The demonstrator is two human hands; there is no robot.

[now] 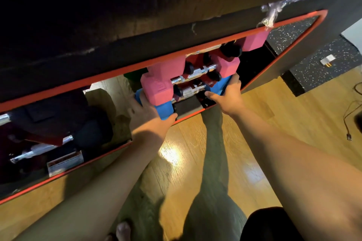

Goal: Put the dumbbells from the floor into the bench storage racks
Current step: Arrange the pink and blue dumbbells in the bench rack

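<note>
Head view only. Both hands were at the bench (137, 49), loading a blue dumbbell (164, 110) into the red-trimmed storage rack (188, 116) under the seat. Left hand (146, 112) cupped the blue head at the near left end, thumb pressed against its lower face, fingers wrapped behind it and mostly hidden. Right hand (228, 94) gripped the other blue head (222, 86), fingers curled over its top edge, thumb reaching inward toward the chrome handle (191, 91).

The blue dumbbell sat at the rack's front edge, lowest in the stack, apparently partly in. Pink dumbbells (158, 86) were already racked above and behind it, another pink pair further back (254, 42). The left compartment held dark gear and chrome bars; details too dim to tell.

Step in hand, as judged: seating the blue dumbbell in its slot. Next move probably needs an even push on both ends, keeping it level so it clears the pink heads above, then freeing the fingers without trapping them against the rack lip. No dumbbells showed on the visible wood floor (195, 154).
</note>
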